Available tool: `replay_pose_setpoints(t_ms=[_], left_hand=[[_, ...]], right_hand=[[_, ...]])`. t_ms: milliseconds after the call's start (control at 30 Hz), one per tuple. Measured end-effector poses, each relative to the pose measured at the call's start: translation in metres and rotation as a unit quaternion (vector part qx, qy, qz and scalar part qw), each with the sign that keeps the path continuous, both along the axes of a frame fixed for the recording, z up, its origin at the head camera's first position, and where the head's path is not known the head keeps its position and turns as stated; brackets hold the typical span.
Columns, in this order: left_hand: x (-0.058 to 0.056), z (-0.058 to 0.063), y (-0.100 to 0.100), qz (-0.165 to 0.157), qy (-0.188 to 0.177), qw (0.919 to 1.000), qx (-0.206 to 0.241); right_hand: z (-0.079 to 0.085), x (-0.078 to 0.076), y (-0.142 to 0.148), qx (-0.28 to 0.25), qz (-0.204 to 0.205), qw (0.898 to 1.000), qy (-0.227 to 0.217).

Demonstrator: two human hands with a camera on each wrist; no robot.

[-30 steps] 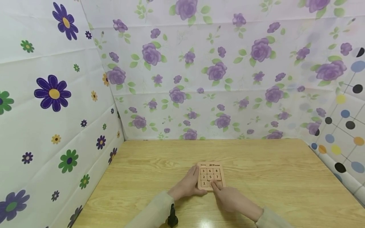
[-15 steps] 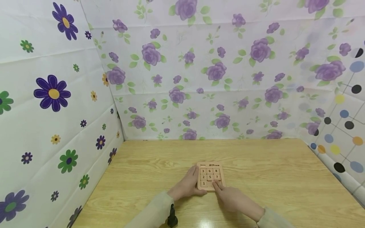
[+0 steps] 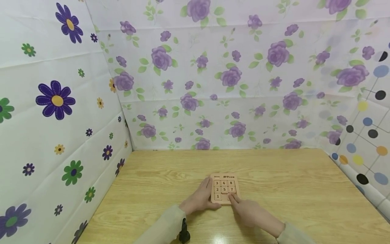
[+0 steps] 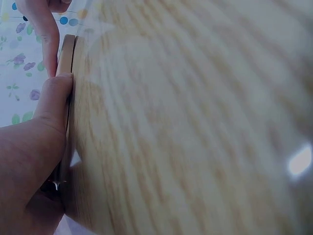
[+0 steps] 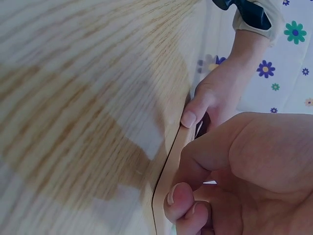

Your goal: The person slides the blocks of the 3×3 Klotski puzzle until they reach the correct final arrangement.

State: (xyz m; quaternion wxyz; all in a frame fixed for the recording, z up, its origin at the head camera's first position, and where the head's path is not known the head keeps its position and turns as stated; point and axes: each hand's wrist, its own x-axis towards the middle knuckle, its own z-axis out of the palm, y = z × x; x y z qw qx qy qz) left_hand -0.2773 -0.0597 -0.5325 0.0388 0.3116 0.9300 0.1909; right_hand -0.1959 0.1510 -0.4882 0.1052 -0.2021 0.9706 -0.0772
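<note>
A wooden number slide puzzle lies flat on the table, its tiles reading 3, 6, 8, then 2, 5, 7, with 1 at the lower left. My left hand holds the puzzle by its left side and front edge, thumb along the front. With an extended index finger, my right hand presses a tile in the bottom row, right of a gap; its number is covered. In the right wrist view the other fingers of the right hand are curled inward. The puzzle's edge shows side-on in the left wrist view.
The wood-grain table extends around the puzzle. Flowered cloth hangs behind it, with more cloth at left and a dotted cloth at right. A black strap piece hangs by the left sleeve.
My right index finger has slid the bottom-row tile a little to the right, widening the gap beside tile 1. The left hand stays in place on the puzzle.
</note>
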Motion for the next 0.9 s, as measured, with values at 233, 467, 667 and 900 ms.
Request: replay_pose_setpoints(t_ms=[233, 467, 667, 900], left_hand=[[0.0003, 0.0017, 0.0001, -0.008, 0.004, 1.0, 0.002], [-0.0002, 0.0015, 0.001, -0.007, 0.009, 0.9999, 0.004], [0.0001, 0.0007, 0.0008, -0.009, 0.013, 0.9998, 0.007], [0.0008, 0.001, 0.0006, -0.006, 0.002, 1.0, 0.007]], right_hand=[[-0.0031, -0.0017, 0.002, -0.001, 0.001, 1.0, 0.007], [-0.0054, -0.003, 0.0058, 0.002, 0.003, 1.0, 0.018], [-0.0065, -0.003, 0.0076, 0.003, 0.012, 0.999, 0.03], [-0.0022, -0.0007, 0.0064, 0.007, 0.008, 1.0, 0.027]])
